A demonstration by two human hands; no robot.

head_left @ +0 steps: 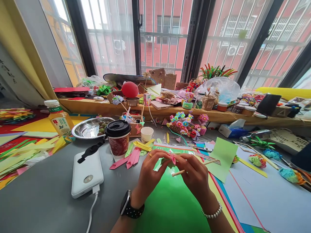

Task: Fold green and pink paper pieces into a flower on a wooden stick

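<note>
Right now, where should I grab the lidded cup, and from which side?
Hold the cup round its dark red wall, below the black lid, probably from the near side, between the power bank and pink strips. It stands upright and narrows downward, so shouldn't slip through.

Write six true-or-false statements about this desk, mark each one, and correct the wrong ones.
1. The left hand and the right hand both hold a small pink paper piece. True.
2. The thin stick is held in the left hand. False: it is held in the right hand.
3. The coffee cup stands uncovered. False: a black lid is on it.
4. A white cable is plugged into the white power bank. True.
5. The red balloon lies between the forearms. False: it is up at the window ledge.
6. Round green fruit sits in the metal plate. True.
</note>
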